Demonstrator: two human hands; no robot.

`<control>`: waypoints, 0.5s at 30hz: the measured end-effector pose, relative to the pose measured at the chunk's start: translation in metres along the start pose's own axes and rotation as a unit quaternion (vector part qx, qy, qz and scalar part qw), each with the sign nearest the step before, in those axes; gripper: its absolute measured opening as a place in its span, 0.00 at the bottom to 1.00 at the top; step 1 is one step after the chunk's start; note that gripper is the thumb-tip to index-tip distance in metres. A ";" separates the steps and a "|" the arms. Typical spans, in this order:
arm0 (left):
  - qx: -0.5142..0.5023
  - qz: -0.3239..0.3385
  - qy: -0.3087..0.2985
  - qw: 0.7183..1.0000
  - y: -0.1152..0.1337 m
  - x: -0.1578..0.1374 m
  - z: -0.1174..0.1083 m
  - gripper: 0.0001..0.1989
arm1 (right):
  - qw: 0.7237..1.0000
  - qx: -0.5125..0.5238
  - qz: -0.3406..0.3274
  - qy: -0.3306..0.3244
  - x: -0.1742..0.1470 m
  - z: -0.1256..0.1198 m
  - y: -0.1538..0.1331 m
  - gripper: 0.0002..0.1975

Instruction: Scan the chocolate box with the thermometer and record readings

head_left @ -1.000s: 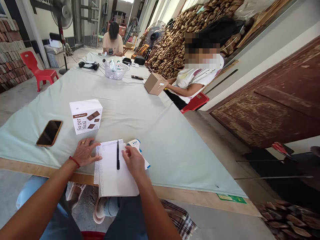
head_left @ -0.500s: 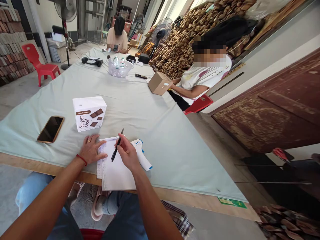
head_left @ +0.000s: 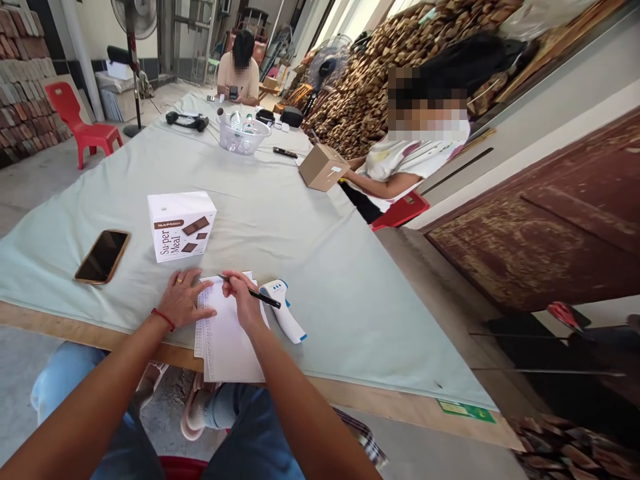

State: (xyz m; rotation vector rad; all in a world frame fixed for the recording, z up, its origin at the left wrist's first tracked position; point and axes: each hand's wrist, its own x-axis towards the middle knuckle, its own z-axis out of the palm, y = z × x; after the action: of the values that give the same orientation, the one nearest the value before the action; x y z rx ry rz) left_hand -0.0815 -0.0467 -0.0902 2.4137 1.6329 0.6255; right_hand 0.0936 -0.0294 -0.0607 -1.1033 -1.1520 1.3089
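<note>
My left hand (head_left: 186, 299) lies flat with fingers spread, its thumb and index finger resting on the left edge of the paper sheets (head_left: 231, 353). Rows of handwriting show along the sheets' left side. In my right hand (head_left: 243, 300) is a black pen (head_left: 264, 298), its tip pointing left above the top of the paper; whether it touches cannot be made out. Just right of that hand lies a white and blue infrared thermometer (head_left: 283, 311). A white Su-per Meal box (head_left: 183, 227) stands beyond my left hand, and a phone (head_left: 103, 257) lies farther left.
Across the table (head_left: 350, 307), a clear plastic basin (head_left: 244, 139) holds bottles. At the right side a person (head_left: 400, 167) has hands at a cardboard box (head_left: 323, 167). Another person (head_left: 239, 70) sits at the far end. A red chair (head_left: 83, 127) stands on the left.
My right hand has moved slightly left and turned the pen, whose tip now points left toward the top of the paper instead of upward. My left hand stays in place.
</note>
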 end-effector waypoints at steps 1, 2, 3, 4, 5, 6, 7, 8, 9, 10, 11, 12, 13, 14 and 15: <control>-0.002 -0.001 -0.002 1.000 0.001 0.000 -0.001 0.33 | 1.000 -0.010 0.003 0.005 -0.001 0.000 0.005 0.12; -0.004 0.000 -0.001 1.000 0.001 0.000 -0.001 0.33 | 1.000 -0.024 0.000 0.013 -0.003 0.000 0.011 0.11; -0.007 0.002 0.000 1.000 0.002 -0.001 -0.002 0.32 | 0.999 -0.037 -0.006 0.025 -0.005 -0.001 0.015 0.10; -0.008 0.004 0.003 1.000 0.003 -0.001 -0.002 0.31 | 0.998 -0.048 -0.012 0.037 -0.007 -0.001 0.019 0.10; -0.008 0.006 0.008 1.000 0.004 -0.001 -0.003 0.29 | 0.997 -0.058 -0.016 0.048 -0.009 -0.001 0.021 0.10; -0.007 0.005 0.011 1.000 0.004 -0.001 -0.004 0.26 | 0.996 -0.065 -0.016 0.056 -0.011 -0.001 0.023 0.09; -0.004 0.004 0.014 1.000 0.005 -0.001 -0.004 0.24 | 0.995 -0.071 -0.014 0.064 -0.012 -0.001 0.024 0.09; 0.000 0.002 0.015 1.000 0.005 -0.001 -0.004 0.22 | 0.994 -0.076 -0.014 0.072 -0.013 0.000 0.024 0.09; 0.004 0.002 0.015 1.000 0.006 0.000 -0.005 0.21 | 0.993 -0.081 -0.017 0.082 -0.013 0.000 0.023 0.09; 0.007 0.003 0.013 1.000 0.006 0.000 -0.005 0.20 | 0.992 -0.086 -0.023 0.090 -0.013 0.001 0.023 0.08; 0.009 0.005 0.010 1.000 0.007 0.000 -0.006 0.20 | 0.991 -0.092 -0.029 0.097 -0.013 0.001 0.023 0.08; 0.011 0.005 0.007 1.000 0.007 0.000 -0.006 0.20 | 0.990 -0.099 -0.033 0.098 -0.013 0.001 0.023 0.08; 0.012 0.004 0.005 1.000 0.008 0.000 -0.006 0.21 | 0.989 -0.107 -0.036 0.093 -0.012 0.002 0.023 0.07; 0.014 0.002 0.004 1.000 0.008 0.000 -0.007 0.21 | 0.989 -0.116 -0.040 0.084 -0.012 0.002 0.024 0.07; 0.016 -0.001 0.004 1.000 0.009 0.000 -0.007 0.21 | 0.989 -0.123 -0.046 0.074 -0.012 0.002 0.024 0.06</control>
State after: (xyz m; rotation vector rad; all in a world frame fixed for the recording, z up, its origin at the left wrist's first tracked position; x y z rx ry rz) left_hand -0.0770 -0.0505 -0.0806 2.4349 1.6591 0.6145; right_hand 0.0893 -0.0414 -0.0844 -1.2877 -1.2599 1.0153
